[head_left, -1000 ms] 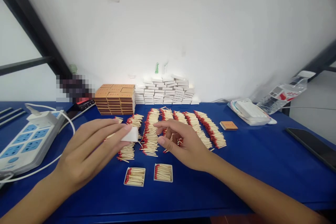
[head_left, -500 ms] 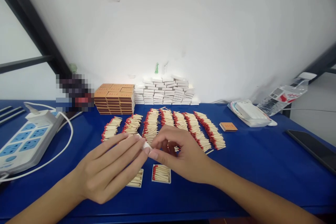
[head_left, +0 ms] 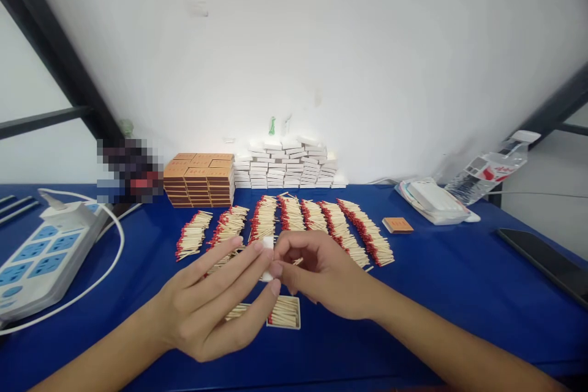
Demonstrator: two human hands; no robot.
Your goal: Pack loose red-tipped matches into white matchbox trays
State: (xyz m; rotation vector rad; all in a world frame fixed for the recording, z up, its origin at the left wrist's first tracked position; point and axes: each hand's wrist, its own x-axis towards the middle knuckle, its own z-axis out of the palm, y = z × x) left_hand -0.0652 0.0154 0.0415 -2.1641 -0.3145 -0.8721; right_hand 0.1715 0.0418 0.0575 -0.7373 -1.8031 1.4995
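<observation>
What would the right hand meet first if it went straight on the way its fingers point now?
The small white box held in the left hand, probably at once: the fingertips of the right hand appear to be at or against its edge, though exact contact is hard to judge.

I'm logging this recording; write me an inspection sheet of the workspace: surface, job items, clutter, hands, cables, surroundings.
Surface: blue tabletop.
Job's things: seven rows of red-tipped matches; a match-filled tray in front, another mostly hidden left of it; stacked orange matchboxes and stacked white matchbox trays at the back; one orange matchbox apart, right.
Clutter: phone, white packet and leaning plastic bottle, right.
Hands: left hand holds a small white tray, partly hidden; right hand has fingertips at its edge.
Cables: white cable looping beside a power strip, left.
Surroundings: white wall; dark frame bars both sides; pixelated patch back left.
</observation>
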